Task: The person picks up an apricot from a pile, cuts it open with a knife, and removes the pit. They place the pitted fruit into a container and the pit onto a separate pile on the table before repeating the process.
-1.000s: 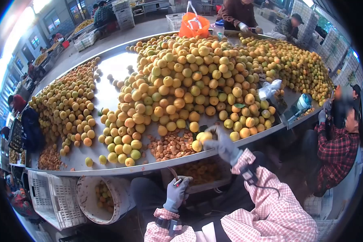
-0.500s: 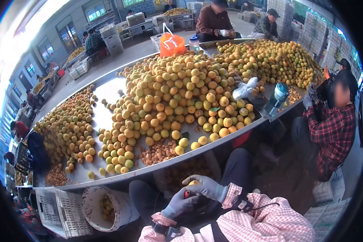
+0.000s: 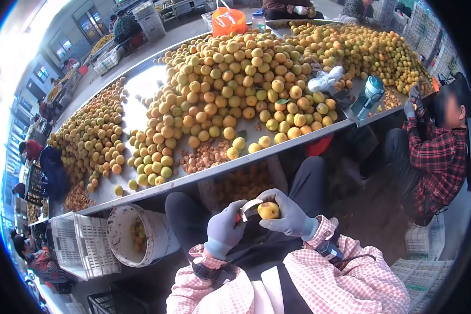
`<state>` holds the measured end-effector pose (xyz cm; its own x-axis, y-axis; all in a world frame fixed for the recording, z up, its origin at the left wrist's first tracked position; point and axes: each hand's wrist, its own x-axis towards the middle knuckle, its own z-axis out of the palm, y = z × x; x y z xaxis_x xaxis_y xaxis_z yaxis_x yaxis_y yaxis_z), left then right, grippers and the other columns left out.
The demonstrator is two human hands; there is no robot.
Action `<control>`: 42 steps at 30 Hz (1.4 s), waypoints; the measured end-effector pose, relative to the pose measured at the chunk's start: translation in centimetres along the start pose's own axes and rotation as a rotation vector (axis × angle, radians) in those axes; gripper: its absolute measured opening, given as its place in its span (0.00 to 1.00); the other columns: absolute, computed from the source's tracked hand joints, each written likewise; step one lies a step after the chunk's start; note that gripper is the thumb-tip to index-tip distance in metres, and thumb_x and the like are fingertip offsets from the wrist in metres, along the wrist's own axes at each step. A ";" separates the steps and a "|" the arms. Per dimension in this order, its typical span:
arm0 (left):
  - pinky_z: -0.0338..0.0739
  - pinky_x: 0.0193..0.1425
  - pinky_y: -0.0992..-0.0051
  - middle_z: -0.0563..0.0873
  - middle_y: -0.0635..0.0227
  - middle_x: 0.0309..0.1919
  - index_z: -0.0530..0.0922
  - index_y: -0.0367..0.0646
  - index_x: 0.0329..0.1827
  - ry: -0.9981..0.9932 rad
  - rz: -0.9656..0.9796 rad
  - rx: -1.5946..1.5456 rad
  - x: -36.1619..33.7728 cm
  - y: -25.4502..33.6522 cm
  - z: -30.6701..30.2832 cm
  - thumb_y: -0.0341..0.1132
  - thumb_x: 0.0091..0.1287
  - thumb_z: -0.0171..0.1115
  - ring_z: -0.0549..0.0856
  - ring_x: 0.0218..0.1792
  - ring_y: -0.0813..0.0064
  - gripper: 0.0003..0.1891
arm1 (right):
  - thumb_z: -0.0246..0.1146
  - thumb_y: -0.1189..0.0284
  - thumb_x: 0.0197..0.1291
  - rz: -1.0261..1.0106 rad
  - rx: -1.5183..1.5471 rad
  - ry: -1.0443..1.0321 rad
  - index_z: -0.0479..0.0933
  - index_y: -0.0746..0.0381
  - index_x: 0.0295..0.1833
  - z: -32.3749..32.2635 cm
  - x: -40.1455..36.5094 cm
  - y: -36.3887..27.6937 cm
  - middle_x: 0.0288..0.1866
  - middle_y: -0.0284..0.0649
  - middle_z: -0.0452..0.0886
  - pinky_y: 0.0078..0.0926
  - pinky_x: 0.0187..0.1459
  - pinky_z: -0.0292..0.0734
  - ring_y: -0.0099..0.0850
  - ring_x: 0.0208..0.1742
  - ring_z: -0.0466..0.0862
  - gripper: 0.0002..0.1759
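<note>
In my gloved right hand is a yellow apricot with a dark brown patch on its skin. My gloved left hand is closed round a small knife; a bit of red handle shows between the fingers, and its pale, curved blade points towards the apricot. Both hands are close together above my lap. Just beyond them, under the table edge, a container of orange-brown fruit pieces sits between my knees.
A metal table bears a large heap of apricots and a pile of brownish bits. To the left stand a white bucket and white crates. A co-worker in a plaid shirt sits at right.
My hands have come up and slightly apart, so the knife blade and the apricot now show plainly. The view has tilted down.
</note>
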<state>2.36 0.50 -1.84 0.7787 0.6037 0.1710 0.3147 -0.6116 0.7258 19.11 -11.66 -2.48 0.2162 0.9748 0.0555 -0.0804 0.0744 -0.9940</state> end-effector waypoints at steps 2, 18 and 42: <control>0.80 0.35 0.65 0.86 0.62 0.36 0.78 0.50 0.53 0.036 0.059 0.197 -0.2 0.1 0.1 0.30 0.55 0.63 0.85 0.34 0.55 0.20 | 0.70 0.75 0.54 0.044 0.154 -0.043 0.68 0.61 0.60 0.3 -0.3 -0.6 0.57 0.38 0.73 0.25 0.60 0.70 0.25 0.57 0.74 0.28; 0.78 0.35 0.62 0.84 0.52 0.33 0.72 0.45 0.57 -0.174 -0.085 -0.105 -2.3 0.4 -0.1 0.37 0.61 0.68 0.85 0.33 0.50 0.23 | 0.67 0.67 0.62 0.409 0.548 0.143 0.70 0.61 0.59 2.6 0.5 0.3 0.46 0.34 0.78 0.13 0.38 0.71 0.18 0.38 0.77 0.23; 0.74 0.28 0.72 0.83 0.63 0.29 0.76 0.42 0.49 0.004 -0.042 -0.299 -4.8 -1.4 -2.4 0.34 0.63 0.66 0.83 0.23 0.67 0.14 | 0.68 0.78 0.59 0.380 0.575 -0.088 0.59 0.58 0.67 4.6 3.2 -0.5 0.47 0.34 0.74 0.13 0.39 0.73 0.17 0.36 0.76 0.34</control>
<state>-3.13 -0.34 -2.03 0.7661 0.6275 0.1393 0.1723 -0.4092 0.8960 15.33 -7.62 -1.36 -0.0069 0.9669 -0.2550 -0.6431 -0.1996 -0.7393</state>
